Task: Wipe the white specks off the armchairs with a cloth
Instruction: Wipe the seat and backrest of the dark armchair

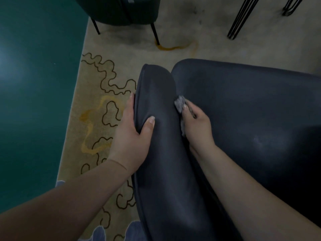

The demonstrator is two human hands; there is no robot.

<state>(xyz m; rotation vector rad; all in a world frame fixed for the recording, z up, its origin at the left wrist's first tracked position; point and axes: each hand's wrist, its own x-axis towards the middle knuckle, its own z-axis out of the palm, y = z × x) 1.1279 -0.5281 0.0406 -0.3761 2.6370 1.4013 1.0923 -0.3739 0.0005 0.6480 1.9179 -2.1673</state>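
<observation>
Gap between armrest (156, 105) and seat cushion (243, 110) is narrow, and the right hand (196, 126) with cloth (179, 103) fills it. Left hand (132, 136) grips the armrest's outer side. Rug (97, 105) left of the armrest is open; second armchair (121, 11) and black metal legs (239, 20) stand well beyond.

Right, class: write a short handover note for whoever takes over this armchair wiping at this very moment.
Left hand grips the armchair's armrest, thumb on top, fingers round its outer side.
Right hand holds the grey cloth bunched, pressed into the crease between armrest and seat.
Done: cannot tell; no specks show on the armrest.
Left: a pale smudge on the seat; the second armchair beyond, on the rug.
</observation>
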